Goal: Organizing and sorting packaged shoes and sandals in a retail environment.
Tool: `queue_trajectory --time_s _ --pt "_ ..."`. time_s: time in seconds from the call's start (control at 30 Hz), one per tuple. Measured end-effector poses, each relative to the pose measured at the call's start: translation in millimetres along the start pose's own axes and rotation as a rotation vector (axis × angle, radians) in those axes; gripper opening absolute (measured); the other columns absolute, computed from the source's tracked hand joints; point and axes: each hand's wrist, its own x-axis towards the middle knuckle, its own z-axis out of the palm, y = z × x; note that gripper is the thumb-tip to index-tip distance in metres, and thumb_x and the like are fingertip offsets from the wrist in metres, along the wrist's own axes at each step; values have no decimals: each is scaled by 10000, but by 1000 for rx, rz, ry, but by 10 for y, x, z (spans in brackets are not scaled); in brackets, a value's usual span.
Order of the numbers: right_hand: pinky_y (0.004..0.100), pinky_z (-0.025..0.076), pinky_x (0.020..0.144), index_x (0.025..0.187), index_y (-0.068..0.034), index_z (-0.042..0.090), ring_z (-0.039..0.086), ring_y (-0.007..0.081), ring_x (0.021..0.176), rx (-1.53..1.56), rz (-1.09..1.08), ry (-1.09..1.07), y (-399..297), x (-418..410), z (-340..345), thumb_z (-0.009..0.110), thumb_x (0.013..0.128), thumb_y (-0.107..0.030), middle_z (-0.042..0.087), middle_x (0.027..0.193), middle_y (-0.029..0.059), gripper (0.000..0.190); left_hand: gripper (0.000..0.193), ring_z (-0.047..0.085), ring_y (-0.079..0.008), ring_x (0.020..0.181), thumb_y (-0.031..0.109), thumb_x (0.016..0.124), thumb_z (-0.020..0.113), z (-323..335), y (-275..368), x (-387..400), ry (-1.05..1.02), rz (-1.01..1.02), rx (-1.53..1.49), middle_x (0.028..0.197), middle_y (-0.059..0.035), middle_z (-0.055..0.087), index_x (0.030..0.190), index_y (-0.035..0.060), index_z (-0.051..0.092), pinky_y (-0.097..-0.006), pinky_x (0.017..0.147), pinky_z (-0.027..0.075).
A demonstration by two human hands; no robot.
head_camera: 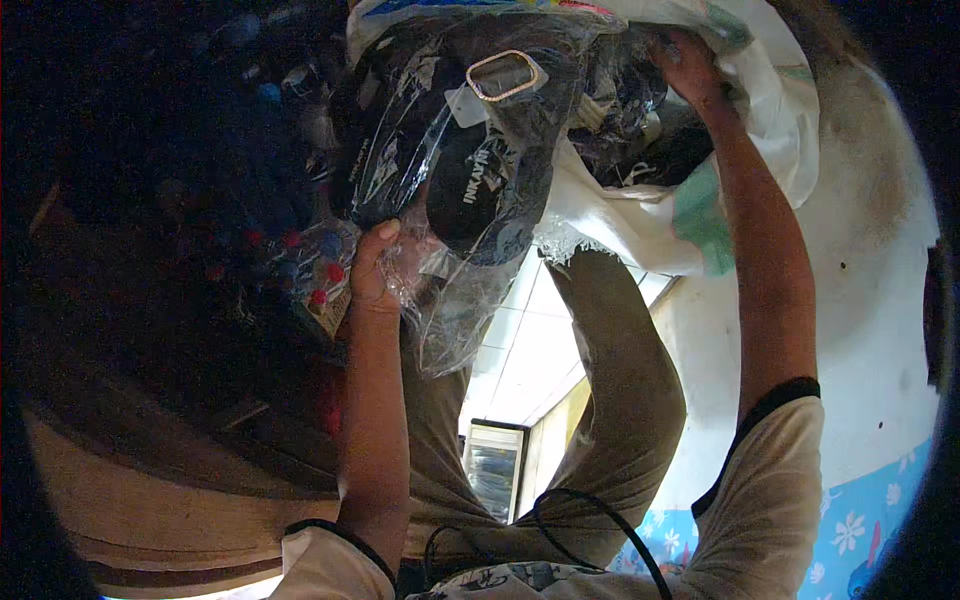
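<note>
My left hand point(375, 262) grips the lower left edge of a clear plastic bag point(450, 330). Inside the bag is black footwear, apparently a pair of slippers; one sole point(461, 187) bears white lettering. A rounded rectangular, pinkish-gold ring-shaped ornament point(502, 75) shows near the top of the bag, with a small white tag point(466, 107) beside it. Up at the right, my right hand point(686, 71) reaches into the mouth of a white woven sack point(772, 135). Its fingertips are partly hidden among dark, plastic-wrapped things point(626, 97), so its hold is unclear.
Green patches point(701, 217) mark the sack, whose lower edge is frayed. On the dark left lie several plastic-wrapped items with red bits point(326, 281). A black cord point(600, 510) loops over my lap. Pale tiled floor point(525, 322) shows between my legs, beside a whitish wall point(840, 322).
</note>
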Motion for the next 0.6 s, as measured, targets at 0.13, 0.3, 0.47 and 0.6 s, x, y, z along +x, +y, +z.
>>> queue_trajectory --time_s 0.13,0.3,0.47,0.6 --pt "398 431 859 1022 -36 626 580 309 970 61 -275 -45 -114 249 -192 521 864 -392 612 1026 182 402 358 549 -250 775 185 748 591 -133 4 74 -272 -158 -202 944 -123 561 1036 -10 506 -376 659 468" --pt "388 454 793 984 14 611 608 263 820 -7 141 -678 -364 419 -137 447 889 -326 627 889 182 390 525 548 -298 1041 116 749 573 -328 -110 82 -573 -213 -442 1193 -166 527 1229 -43 433 -421 860 460" --pt "393 447 800 1044 -21 592 603 256 847 -107 -62 -559 -12 455 0 427 891 -338 614 912 183 389 481 552 -289 1035 113 762 566 -338 -178 73 -476 -245 -436 1201 -171 524 1207 -34 458 -431 863 449" --pt "401 424 859 1137 -65 552 571 258 955 -267 0 -582 304 370 70 425 892 -346 571 1056 192 394 488 537 -281 1076 81 763 558 -280 -203 112 -755 -361 -533 1221 -169 513 1228 -17 446 -422 846 451"
